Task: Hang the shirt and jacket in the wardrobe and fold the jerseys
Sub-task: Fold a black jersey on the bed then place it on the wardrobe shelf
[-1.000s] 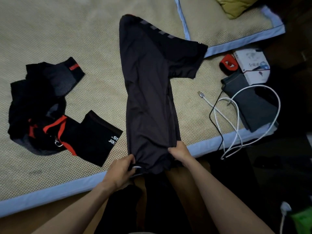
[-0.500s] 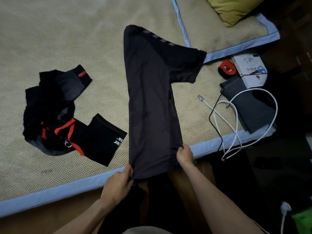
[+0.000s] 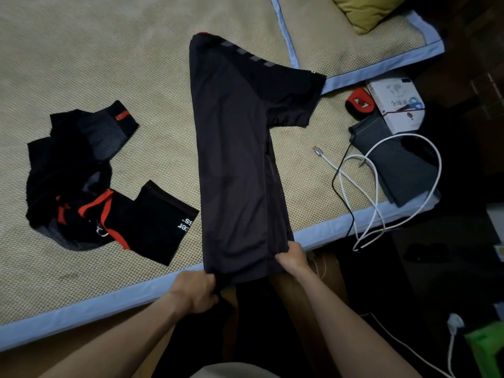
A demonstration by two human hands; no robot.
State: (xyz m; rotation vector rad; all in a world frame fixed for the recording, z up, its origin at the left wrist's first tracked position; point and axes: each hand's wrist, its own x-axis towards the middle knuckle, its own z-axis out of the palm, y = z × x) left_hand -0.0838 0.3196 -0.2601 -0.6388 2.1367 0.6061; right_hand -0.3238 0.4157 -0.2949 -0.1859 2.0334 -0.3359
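Note:
A dark jersey [image 3: 234, 148] lies lengthwise on the woven bed mat [image 3: 109, 64], folded in half along its length, one short sleeve sticking out to the right. Its hem hangs over the mat's near blue edge. My left hand [image 3: 195, 291] grips the hem's left corner. My right hand [image 3: 291, 256] grips the hem's right corner. A second black jersey with red trim [image 3: 90, 181] lies crumpled on the mat to the left.
White and black cables [image 3: 368, 186] loop over the mat's right edge beside a folded grey cloth [image 3: 395, 165], a white box [image 3: 395, 102] and a red item [image 3: 358, 100]. A yellow pillow [image 3: 365, 9] lies at the top right. A green object [image 3: 488, 347] stands on the floor.
Both hands have drawn the jersey's hem toward me over the mat's edge, and the bunched hem has straightened and lies flatter. The camera view has shifted slightly.

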